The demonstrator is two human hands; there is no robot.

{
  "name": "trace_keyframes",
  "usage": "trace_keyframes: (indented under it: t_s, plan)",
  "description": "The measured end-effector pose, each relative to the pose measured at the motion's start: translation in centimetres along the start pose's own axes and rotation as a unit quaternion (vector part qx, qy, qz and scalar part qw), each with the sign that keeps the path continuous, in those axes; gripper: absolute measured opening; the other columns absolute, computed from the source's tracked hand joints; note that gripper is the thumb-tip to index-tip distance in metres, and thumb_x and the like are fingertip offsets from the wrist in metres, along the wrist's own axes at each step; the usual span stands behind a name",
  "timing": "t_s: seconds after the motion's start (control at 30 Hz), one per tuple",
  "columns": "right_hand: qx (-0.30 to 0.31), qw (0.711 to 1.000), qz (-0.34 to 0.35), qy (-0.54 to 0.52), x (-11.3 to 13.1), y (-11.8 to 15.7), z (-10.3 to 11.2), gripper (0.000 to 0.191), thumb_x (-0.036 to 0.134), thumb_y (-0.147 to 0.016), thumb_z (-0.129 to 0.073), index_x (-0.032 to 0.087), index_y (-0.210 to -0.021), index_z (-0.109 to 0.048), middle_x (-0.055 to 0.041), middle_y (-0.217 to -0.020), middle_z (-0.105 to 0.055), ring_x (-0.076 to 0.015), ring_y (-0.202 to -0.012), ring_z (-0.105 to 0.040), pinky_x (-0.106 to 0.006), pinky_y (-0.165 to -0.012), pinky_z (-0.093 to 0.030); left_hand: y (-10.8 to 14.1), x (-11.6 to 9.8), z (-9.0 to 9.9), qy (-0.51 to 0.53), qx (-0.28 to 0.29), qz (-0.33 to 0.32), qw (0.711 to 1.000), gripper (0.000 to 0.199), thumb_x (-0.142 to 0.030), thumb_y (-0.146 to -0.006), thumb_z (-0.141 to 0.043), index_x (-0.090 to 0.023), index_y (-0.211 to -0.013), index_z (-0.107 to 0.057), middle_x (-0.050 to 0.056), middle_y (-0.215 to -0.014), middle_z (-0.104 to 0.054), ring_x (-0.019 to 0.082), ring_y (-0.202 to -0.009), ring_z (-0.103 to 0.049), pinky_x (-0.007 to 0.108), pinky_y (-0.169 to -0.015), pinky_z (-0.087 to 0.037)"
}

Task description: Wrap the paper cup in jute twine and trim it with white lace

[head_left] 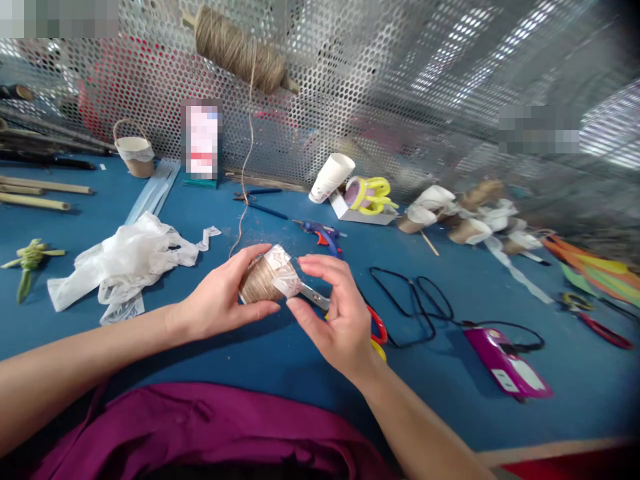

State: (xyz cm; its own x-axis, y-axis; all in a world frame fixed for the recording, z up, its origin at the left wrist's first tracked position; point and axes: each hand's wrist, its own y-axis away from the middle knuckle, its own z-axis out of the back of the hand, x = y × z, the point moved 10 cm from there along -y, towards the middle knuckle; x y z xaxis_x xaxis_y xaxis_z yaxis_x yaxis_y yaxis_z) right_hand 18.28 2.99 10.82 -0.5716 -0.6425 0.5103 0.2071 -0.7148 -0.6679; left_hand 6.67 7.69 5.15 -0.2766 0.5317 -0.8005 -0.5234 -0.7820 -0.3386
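Observation:
My left hand (pixel 220 293) is wrapped around a small cup (pixel 260 280) wound with brown twine, tilted on its side above the blue table. A strip of white lace (pixel 286 280) lies around the cup's right end, with a loose piece over it. Close beside that end is my right hand (pixel 333 310), its thumb and fingers apart; I see nothing gripped in it. Scissors (pixel 315 297) with red and yellow handles lie beneath the right hand, partly hidden by it. A strand of twine (pixel 249 160) hangs from a spool (pixel 240 50) and passes behind my left hand.
White lace (pixel 133 257) is heaped on the left, near a twine-handled cup (pixel 136 157). A blue glue gun (pixel 323 233), pliers (pixel 265 203) and a paper cup (pixel 333 177) stand or lie behind. Rightward are a black cable (pixel 415 300) and a purple power strip (pixel 507 367).

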Motion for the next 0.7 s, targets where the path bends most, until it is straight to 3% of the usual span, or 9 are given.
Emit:
trace_keyframes:
  t_s: [0.1,0.2,0.33,0.47,0.57,0.7]
  plan:
    - [-0.016,0.991,0.072,0.11,1.7,0.1,-0.3,0.045,0.031,-0.073,-0.07,0.021,-0.112,-0.05,-0.0134,-0.113,-0.051,-0.03,-0.107,-0.051,-0.051,-0.089,-0.045,0.3,-0.4,0.0,-0.051,-0.007,-0.021,0.998,0.07,-0.037,-0.076,-0.063,-0.015,-0.133,-0.029,0.017,-0.127,-0.05,0.028,-0.115,-0.052,0.041,-0.095,-0.046]
    - [-0.015,0.982,0.081,0.171,1.9,0.1,-0.6,0.043,0.03,-0.075,-0.068,0.022,-0.113,-0.05,-0.0135,-0.113,-0.048,-0.0299,-0.105,-0.05,-0.051,-0.087,-0.046,0.5,-0.9,-0.1,-0.12,-0.008,-0.037,0.992,0.069,-0.036,-0.077,-0.06,-0.013,-0.134,-0.028,0.018,-0.123,-0.051,0.028,-0.11,-0.055,0.04,-0.09,-0.05]
    - [0.043,0.99,0.055,0.12,1.0,-0.3,-1.0,0.033,0.027,-0.08,-0.062,0.021,-0.112,-0.054,-0.0115,-0.109,-0.046,-0.0263,-0.102,-0.05,-0.047,-0.086,-0.048,0.3,-1.3,-0.2,-0.135,0.014,-0.054,0.989,0.069,-0.036,-0.077,-0.06,-0.015,-0.134,-0.028,0.016,-0.122,-0.052,0.026,-0.108,-0.056,0.039,-0.088,-0.05]
    - [0.106,0.992,0.033,0.053,0.0,-0.4,-1.5,0.025,0.019,-0.084,-0.056,0.022,-0.109,-0.057,-0.0117,-0.124,-0.042,-0.0267,-0.117,-0.044,-0.045,-0.092,-0.045,-0.1,-1.1,0.2,-0.104,0.017,-0.05,0.993,0.067,-0.034,-0.073,-0.062,-0.016,-0.131,-0.033,0.015,-0.126,-0.051,0.027,-0.112,-0.054,0.04,-0.094,-0.047]
    - [0.114,0.993,0.027,0.033,-0.3,-0.3,-1.8,0.02,0.015,-0.082,-0.058,0.023,-0.1,-0.058,-0.0098,-0.128,-0.04,-0.0263,-0.121,-0.042,-0.045,-0.095,-0.043,-0.3,-1.0,0.1,-0.098,0.03,-0.044,0.994,0.068,-0.033,-0.071,-0.064,-0.015,-0.129,-0.035,0.016,-0.126,-0.051,0.027,-0.112,-0.054,0.04,-0.094,-0.046]
    - [0.105,0.994,0.025,0.01,-0.1,-0.1,-1.8,0.014,0.01,-0.079,-0.059,0.023,-0.085,-0.056,-0.0074,-0.124,-0.044,-0.0238,-0.116,-0.046,-0.045,-0.094,-0.043,-0.5,0.3,0.3,-0.025,0.047,0.04,0.998,0.069,-0.038,-0.07,-0.065,-0.014,-0.128,-0.037,0.014,-0.116,-0.057,0.026,-0.1,-0.058,0.039,-0.086,-0.048]
